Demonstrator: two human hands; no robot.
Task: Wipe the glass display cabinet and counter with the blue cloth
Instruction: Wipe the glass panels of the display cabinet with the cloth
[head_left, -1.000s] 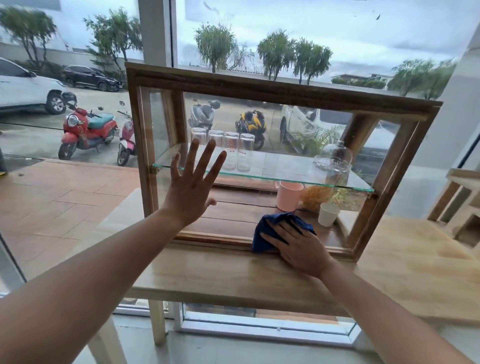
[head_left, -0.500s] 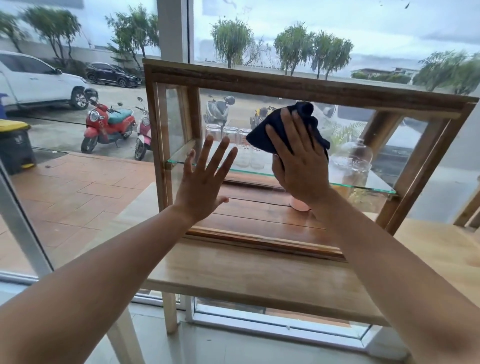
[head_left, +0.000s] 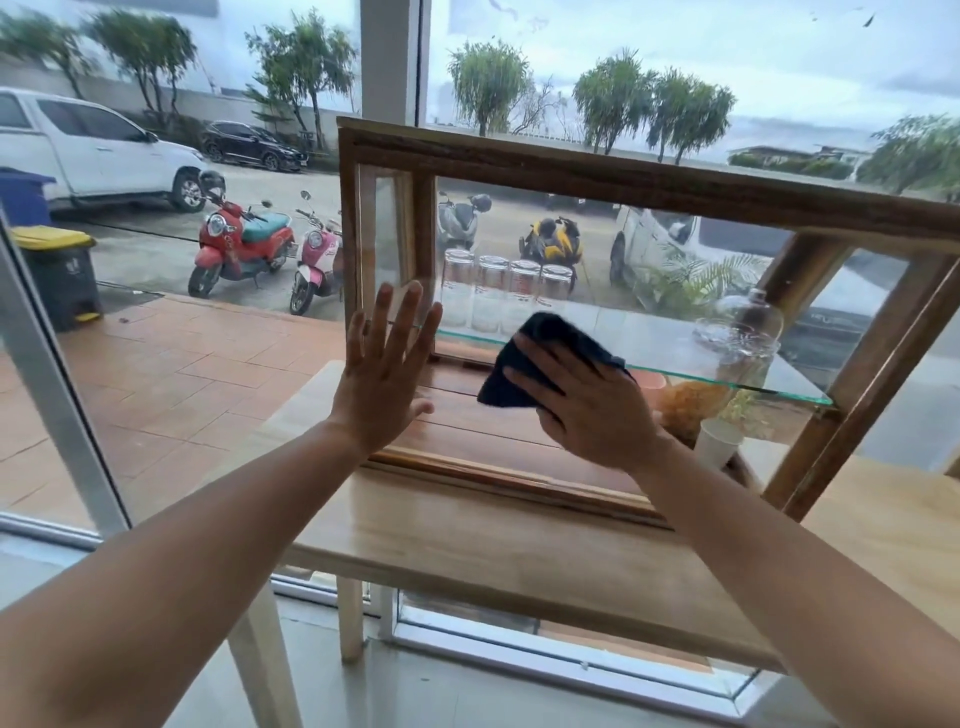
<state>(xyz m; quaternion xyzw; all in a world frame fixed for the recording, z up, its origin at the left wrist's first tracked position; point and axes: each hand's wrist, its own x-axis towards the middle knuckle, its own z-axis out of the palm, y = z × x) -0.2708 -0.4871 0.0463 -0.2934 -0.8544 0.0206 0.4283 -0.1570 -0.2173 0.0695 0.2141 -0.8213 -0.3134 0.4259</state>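
Observation:
A wood-framed glass display cabinet (head_left: 644, 179) stands on a pale wooden counter (head_left: 467, 540) in front of a big window. My left hand (head_left: 382, 379) lies flat on the cabinet's front glass near its left post, fingers spread, holding nothing. My right hand (head_left: 587, 410) presses the dark blue cloth (head_left: 535, 358) against the front glass at mid height, left of centre. The cloth sticks out above and to the left of my fingers.
Inside the cabinet a glass shelf (head_left: 670, 353) carries several upturned glasses (head_left: 506, 293) and a glass dome jar (head_left: 743, 338). Below it stand a white cup (head_left: 717, 441) and a partly hidden pink cup (head_left: 652, 382). Scooters and cars are parked outside the window.
My right hand swept the cloth from the cabinet's bottom edge up to the top of the glass, then back down to mid height. My left hand stayed flat on the glass.

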